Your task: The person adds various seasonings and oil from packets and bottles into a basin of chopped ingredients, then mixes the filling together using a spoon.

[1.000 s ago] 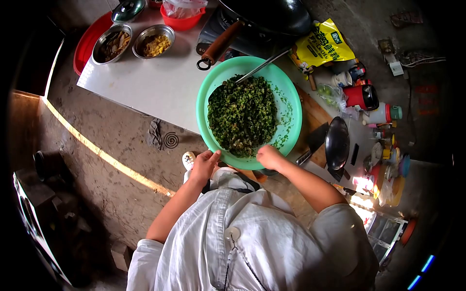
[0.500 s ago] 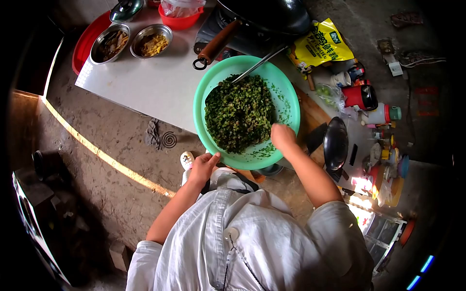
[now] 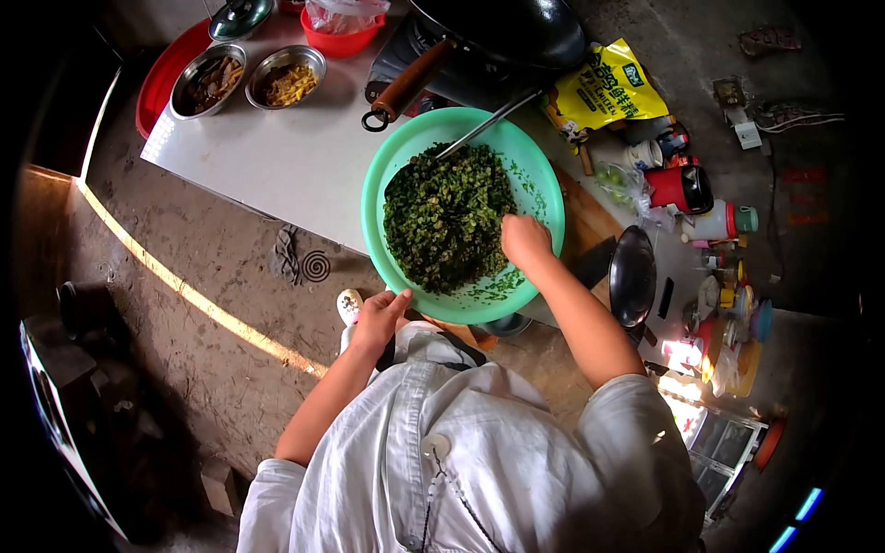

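A wide mint-green bowl [image 3: 371, 207] holds a chopped green mixture [image 3: 447, 217]. My left hand [image 3: 380, 316] grips the bowl's near-left rim, thumb on top. Inside the bowl, at the right edge of the mixture, my right hand [image 3: 526, 240] is closed with its fingers curled down; whether it holds anything is hidden. A metal-handled ladle [image 3: 489, 124] leans over the bowl's far rim, its dark head partly in the mixture on the left.
Beyond the bowl is a black wok [image 3: 516, 32] with a wooden handle. Two steel bowls of food [image 3: 318, 64] stand at the table's left. A yellow packet [image 3: 608, 88], jars and a black pan [image 3: 632, 276] line the right.
My right hand has moved from the near rim up and further into the bowl along its right side. My left hand has stayed on the rim. The bowl appears slightly further left in view.
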A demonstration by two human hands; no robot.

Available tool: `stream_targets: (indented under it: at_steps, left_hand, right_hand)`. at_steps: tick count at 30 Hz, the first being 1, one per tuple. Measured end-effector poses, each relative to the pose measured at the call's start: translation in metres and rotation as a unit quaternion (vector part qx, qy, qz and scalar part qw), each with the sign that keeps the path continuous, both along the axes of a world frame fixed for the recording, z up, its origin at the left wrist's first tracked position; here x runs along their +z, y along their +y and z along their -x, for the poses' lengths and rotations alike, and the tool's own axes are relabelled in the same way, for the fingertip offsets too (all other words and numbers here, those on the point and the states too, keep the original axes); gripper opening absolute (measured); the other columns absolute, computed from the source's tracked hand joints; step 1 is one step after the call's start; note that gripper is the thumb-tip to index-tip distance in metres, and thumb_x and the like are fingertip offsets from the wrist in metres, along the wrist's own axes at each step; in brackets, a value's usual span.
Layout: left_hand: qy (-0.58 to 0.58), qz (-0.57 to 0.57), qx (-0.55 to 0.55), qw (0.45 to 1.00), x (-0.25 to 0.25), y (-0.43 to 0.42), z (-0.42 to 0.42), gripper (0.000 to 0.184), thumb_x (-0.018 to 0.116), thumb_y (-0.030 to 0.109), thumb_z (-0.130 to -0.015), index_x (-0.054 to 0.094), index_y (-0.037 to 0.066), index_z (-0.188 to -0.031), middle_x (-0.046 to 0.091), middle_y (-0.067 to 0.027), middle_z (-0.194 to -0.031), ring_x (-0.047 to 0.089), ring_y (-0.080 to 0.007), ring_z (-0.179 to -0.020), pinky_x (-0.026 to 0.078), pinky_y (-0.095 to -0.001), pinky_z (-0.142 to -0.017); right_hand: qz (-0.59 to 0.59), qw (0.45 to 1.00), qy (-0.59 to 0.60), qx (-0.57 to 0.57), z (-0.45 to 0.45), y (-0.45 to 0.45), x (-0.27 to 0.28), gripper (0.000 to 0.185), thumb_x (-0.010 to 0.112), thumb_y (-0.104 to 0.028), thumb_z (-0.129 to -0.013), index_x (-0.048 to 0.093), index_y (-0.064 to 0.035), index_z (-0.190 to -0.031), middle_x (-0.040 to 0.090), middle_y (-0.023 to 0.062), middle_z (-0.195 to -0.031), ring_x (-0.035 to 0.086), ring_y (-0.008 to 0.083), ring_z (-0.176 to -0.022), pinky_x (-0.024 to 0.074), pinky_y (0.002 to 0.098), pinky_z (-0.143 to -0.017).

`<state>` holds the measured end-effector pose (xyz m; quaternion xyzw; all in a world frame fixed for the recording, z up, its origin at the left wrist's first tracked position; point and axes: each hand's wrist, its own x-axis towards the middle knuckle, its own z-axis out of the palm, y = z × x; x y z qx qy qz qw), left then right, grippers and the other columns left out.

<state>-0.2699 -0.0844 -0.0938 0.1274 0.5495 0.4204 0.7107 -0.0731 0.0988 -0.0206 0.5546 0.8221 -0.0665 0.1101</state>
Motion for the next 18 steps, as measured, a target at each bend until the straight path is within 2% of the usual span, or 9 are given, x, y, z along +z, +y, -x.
stream_targets:
  at_steps: [1, 4, 5, 8, 10, 12, 15, 17, 18]
  left_hand:
    - [-0.012, -0.002, 0.002, 1.000, -0.004, 0.000, -0.001, 0.037, 0.057, 0.028, -0.085, 0.060, -0.007, -0.094, 0.061, -0.0058, -0.083, 0.052, -0.0085, -0.076, 0.042, -0.0223, -0.068]
    - [-0.014, -0.007, 0.026, 1.000, -0.011, -0.003, -0.004, 0.036, 0.058, 0.028, -0.085, 0.060, -0.007, -0.093, 0.061, -0.0047, -0.083, 0.052, -0.0081, -0.074, 0.041, -0.0215, -0.068]
    - [-0.016, -0.007, 0.029, 0.999, -0.007, -0.002, -0.003, 0.036, 0.058, 0.028, -0.085, 0.060, -0.007, -0.093, 0.061, -0.0047, -0.083, 0.052, -0.0081, -0.074, 0.041, -0.0215, -0.068]
    - [-0.038, -0.015, 0.041, 0.998, -0.003, -0.001, -0.005, 0.036, 0.058, 0.029, -0.084, 0.060, -0.007, -0.091, 0.060, -0.0032, -0.080, 0.050, -0.0073, -0.071, 0.040, -0.0207, -0.065]
    - [-0.033, -0.010, 0.048, 0.998, -0.012, -0.001, -0.006, 0.035, 0.058, 0.028, -0.084, 0.060, -0.007, -0.090, 0.059, -0.0023, -0.079, 0.048, -0.0067, -0.069, 0.040, -0.0206, -0.063]
    - [-0.016, -0.002, 0.030, 0.999, -0.012, 0.000, -0.004, 0.035, 0.058, 0.028, -0.084, 0.060, -0.006, -0.090, 0.059, -0.0021, -0.078, 0.048, -0.0065, -0.068, 0.039, -0.0206, -0.062]
    - [-0.010, 0.008, 0.011, 1.000, -0.018, -0.003, -0.003, 0.034, 0.058, 0.028, -0.084, 0.060, -0.006, -0.089, 0.059, -0.0017, -0.078, 0.048, -0.0063, -0.068, 0.039, -0.0204, -0.062]
    - [-0.024, 0.006, 0.012, 1.000, -0.004, 0.000, -0.003, 0.034, 0.058, 0.028, -0.084, 0.061, -0.006, -0.089, 0.059, -0.0016, -0.078, 0.048, -0.0063, -0.068, 0.039, -0.0202, -0.062]
    - [-0.004, 0.003, 0.017, 1.000, 0.004, 0.001, -0.003, 0.034, 0.058, 0.028, -0.084, 0.061, -0.006, -0.089, 0.059, -0.0017, -0.078, 0.048, -0.0064, -0.069, 0.039, -0.0200, -0.062]
  right_hand:
    - [0.000, 1.000, 0.000, 0.000, -0.002, -0.006, -0.002, 0.013, 0.049, -0.007, -0.075, 0.059, -0.0013, -0.070, 0.061, 0.0199, -0.070, 0.060, 0.0345, -0.067, 0.0475, 0.0433, -0.061]
    - [0.101, 0.986, -0.130, 0.035, -0.016, -0.047, -0.020, 0.012, 0.048, -0.002, -0.073, 0.059, 0.0020, -0.073, 0.062, 0.0212, -0.077, 0.063, 0.0294, -0.073, 0.0481, 0.0408, -0.065]
    - [0.092, 0.988, -0.116, 0.037, -0.011, -0.065, -0.018, 0.014, 0.048, -0.001, -0.072, 0.062, 0.0012, -0.074, 0.063, 0.0199, -0.080, 0.062, 0.0305, -0.073, 0.0485, 0.0408, -0.067]
    - [0.195, 0.979, -0.060, 0.028, 0.004, -0.077, -0.003, 0.013, 0.050, -0.006, -0.073, 0.063, -0.0029, -0.074, 0.062, 0.0200, -0.076, 0.061, 0.0355, -0.069, 0.0488, 0.0434, -0.064]
    - [0.144, 0.989, 0.029, 0.029, 0.011, -0.058, 0.007, 0.013, 0.050, -0.008, -0.074, 0.062, -0.0030, -0.071, 0.060, 0.0211, -0.070, 0.060, 0.0361, -0.065, 0.0488, 0.0437, -0.060]
    - [0.042, 0.995, 0.086, 0.022, 0.011, -0.033, 0.005, 0.013, 0.050, -0.008, -0.074, 0.060, -0.0031, -0.070, 0.059, 0.0195, -0.064, 0.059, 0.0361, -0.061, 0.0485, 0.0444, -0.057]
    - [0.009, 0.998, 0.065, -0.002, 0.014, -0.005, 0.009, 0.013, 0.049, -0.006, -0.074, 0.060, -0.0013, -0.075, 0.060, 0.0191, -0.064, 0.060, 0.0351, -0.061, 0.0485, 0.0445, -0.057]
    - [-0.020, 0.999, -0.021, 0.042, 0.020, -0.004, -0.001, 0.016, 0.048, -0.004, -0.073, 0.059, 0.0023, -0.083, 0.060, 0.0190, -0.065, 0.061, 0.0338, -0.062, 0.0488, 0.0438, -0.057]
    - [0.015, 0.996, -0.035, 0.076, 0.024, -0.014, -0.007, 0.020, 0.047, -0.003, -0.073, 0.057, 0.0043, -0.089, 0.061, 0.0182, -0.066, 0.062, 0.0325, -0.062, 0.0492, 0.0428, -0.057]
